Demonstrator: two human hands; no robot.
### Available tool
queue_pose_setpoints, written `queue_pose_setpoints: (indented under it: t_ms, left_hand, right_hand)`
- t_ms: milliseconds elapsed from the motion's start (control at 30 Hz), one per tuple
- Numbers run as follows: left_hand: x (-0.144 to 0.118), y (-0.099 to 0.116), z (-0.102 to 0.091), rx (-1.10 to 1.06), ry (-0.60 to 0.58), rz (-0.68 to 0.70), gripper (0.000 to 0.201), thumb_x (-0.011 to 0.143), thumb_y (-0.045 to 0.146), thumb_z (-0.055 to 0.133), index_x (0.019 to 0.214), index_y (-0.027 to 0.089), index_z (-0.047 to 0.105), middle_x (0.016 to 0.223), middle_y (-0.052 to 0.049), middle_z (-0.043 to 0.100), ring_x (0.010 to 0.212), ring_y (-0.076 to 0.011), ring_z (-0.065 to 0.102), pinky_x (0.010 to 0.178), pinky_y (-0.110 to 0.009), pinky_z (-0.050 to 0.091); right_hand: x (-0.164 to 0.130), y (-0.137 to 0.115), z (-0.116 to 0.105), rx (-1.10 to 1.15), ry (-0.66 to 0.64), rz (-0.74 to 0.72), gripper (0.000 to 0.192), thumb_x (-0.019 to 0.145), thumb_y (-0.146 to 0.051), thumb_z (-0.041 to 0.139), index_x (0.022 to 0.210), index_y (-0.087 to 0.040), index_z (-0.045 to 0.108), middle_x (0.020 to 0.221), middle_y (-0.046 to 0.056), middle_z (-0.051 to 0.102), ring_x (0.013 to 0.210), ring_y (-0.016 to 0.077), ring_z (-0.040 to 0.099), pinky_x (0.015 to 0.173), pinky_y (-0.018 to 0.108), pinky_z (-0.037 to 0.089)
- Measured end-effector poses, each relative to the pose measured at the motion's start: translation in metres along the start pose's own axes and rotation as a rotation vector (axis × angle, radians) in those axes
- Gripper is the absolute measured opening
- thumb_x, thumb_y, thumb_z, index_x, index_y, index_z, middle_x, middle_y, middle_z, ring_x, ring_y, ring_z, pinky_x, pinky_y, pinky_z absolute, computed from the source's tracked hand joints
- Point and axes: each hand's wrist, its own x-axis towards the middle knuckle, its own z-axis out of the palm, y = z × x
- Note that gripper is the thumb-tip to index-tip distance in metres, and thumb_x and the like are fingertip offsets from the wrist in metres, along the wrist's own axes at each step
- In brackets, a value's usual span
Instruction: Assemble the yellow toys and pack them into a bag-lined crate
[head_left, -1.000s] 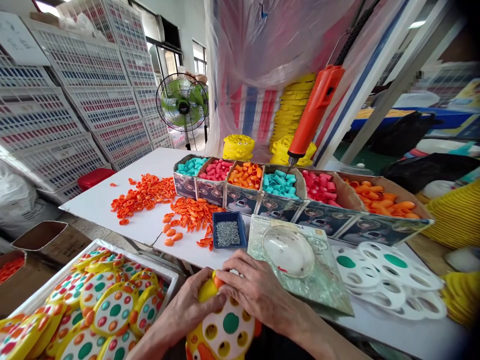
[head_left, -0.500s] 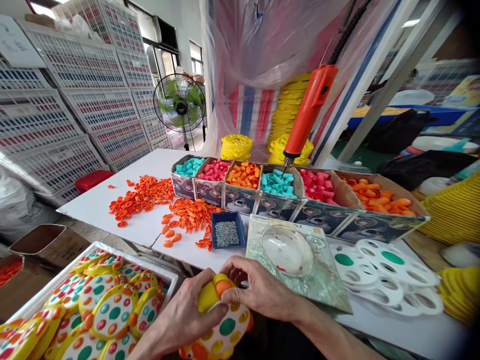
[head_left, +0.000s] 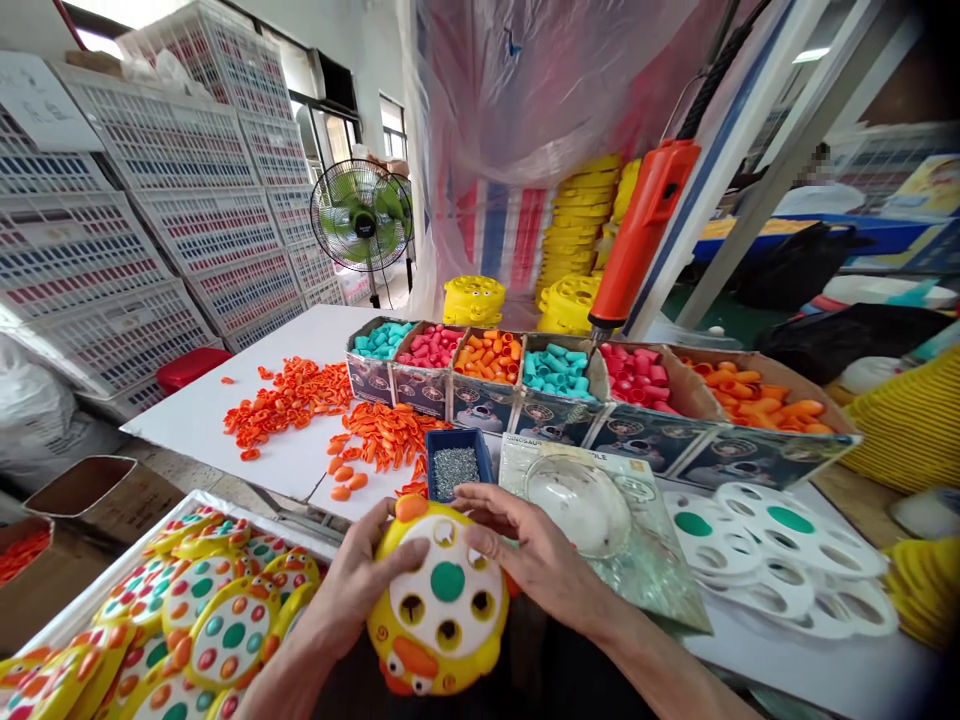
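Overhead and behind, tall stacks of white lattice crates (head_left: 150, 200) fill the left wall, and sheets of clear crinkled plastic film (head_left: 540, 100) hang at the back. Below them a flat white table (head_left: 247, 455) carries a row of open cardboard bins (head_left: 540, 395) packed with short teal, pink and orange plastic tubes. Beside the table edge, low on the left, a white tray (head_left: 217, 505) holds finished round yellow toys with coloured dots. Loose orange plastic bits (head_left: 289, 400) lie scattered in two heaps on the tabletop. A long smooth orange power screwdriver (head_left: 641, 240) hangs tilted over the bins, its tip just above the pink tubes. White round discs with circular holes (head_left: 780, 555) overlap one another on the right, near a glossy blister pack (head_left: 592, 520) with a clear domed bubble. Close to the body, the yellow toy (head_left: 442, 605) is held up in front of the table edge, its white face with one green centre dot and empty round holes turned toward the camera, orange beak at the bottom. The left hand (head_left: 352, 590) clasps its left rim with curled fingers; the right hand (head_left: 525, 550) grips the upper right rim, fingertips pressing the white face. Just behind them sits a small blue square dish (head_left: 459, 470) of fine grey screws.
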Motion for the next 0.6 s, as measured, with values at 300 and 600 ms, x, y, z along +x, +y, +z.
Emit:
queue_pose_setpoints:
  t_ms: [300, 600]
  left_hand:
    - [0.004, -0.001, 0.012, -0.288, 0.087, -0.043, 0.043, 0.076, 0.047, 0.082, 0.103, 0.021, 0.061, 0.084, -0.002, 0.078, 0.073, -0.0209, 0.076, 0.067, -0.029, 0.06]
    - [0.017, -0.015, -0.006, 0.253, 0.041, 0.362, 0.055, 0.083, 0.053, 0.075, 0.131, 0.029, 0.061, 0.143, -0.006, 0.064, 0.136, -0.0317, 0.056, 0.107, -0.035, 0.053]
  right_hand:
    - [-0.02, 0.006, -0.009, 0.225, 0.043, 0.035, 0.047, 0.09, -0.055, 0.069, 0.125, -0.024, 0.066, 0.12, 0.009, 0.073, 0.116, 0.0273, 0.068, 0.1, 0.042, 0.055]
    - [-0.06, -0.034, -0.055, -0.484, 0.178, -0.218, 0.035, 0.091, -0.043, 0.072, 0.121, -0.026, 0.07, 0.117, 0.005, 0.074, 0.108, 0.0244, 0.069, 0.09, 0.032, 0.058]
